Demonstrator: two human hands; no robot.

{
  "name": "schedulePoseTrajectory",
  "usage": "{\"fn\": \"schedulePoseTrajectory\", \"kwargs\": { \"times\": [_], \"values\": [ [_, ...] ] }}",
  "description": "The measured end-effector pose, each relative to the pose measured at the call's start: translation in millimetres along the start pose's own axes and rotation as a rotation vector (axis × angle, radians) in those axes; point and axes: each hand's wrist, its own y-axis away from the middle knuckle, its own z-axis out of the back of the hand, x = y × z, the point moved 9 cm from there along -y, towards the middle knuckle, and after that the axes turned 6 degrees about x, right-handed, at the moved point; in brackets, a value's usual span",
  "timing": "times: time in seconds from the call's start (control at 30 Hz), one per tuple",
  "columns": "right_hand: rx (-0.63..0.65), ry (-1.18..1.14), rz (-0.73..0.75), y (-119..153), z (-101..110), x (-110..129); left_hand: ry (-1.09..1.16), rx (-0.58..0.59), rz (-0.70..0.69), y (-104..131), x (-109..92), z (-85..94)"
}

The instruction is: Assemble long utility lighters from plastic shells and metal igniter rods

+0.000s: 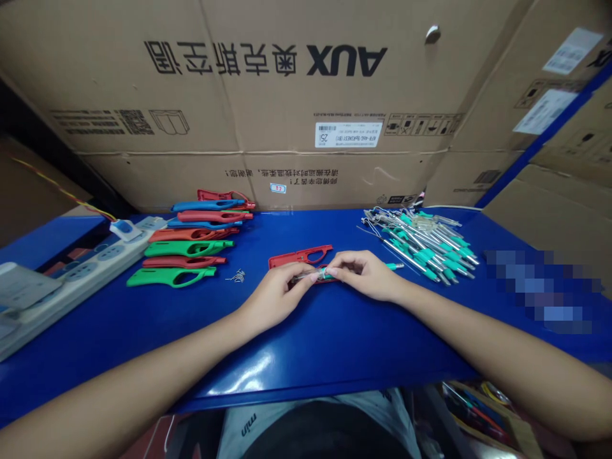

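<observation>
Both hands meet over the middle of the blue table. Between them is a lighter insert [324,274] with a clear part and a green part; its tip [396,266] sticks out past my right hand. My left hand [280,290] pinches the clear end with thumb and forefinger. The fingers of my right hand [362,273] are closed on the green part. Just behind the fingers lies a red lighter shell half [291,258] with a trigger-guard loop. Another red piece is partly visible under the hands, mostly hidden.
Red, blue and green lighter shells [182,248] lie in a row at the left. Small screws [238,276] sit beside them. A pile of metal-tubed lighter inserts [425,245] is at the right. A white power strip [100,258] runs along the left; cardboard [268,95] walls the back.
</observation>
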Motion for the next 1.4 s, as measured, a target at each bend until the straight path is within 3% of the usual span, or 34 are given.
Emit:
{"fn": "schedulePoseTrajectory", "kwargs": {
  "times": [0.37, 0.57, 1.4],
  "values": [
    [-0.022, -0.061, 0.032, 0.9, 0.7, 7.4, 0.08, 0.009, 0.013, -1.4, 3.2, -2.9],
    [0.035, -0.113, 0.074, 1.4, -3.3, 11.6, 0.074, 0.011, 0.019, -2.3, 2.9, -3.4],
    [0.059, -0.142, 0.056, 0.4, -3.1, 7.2, 0.085, 0.001, 0.005, -2.5, 3.2, -3.3]
  ]
}}
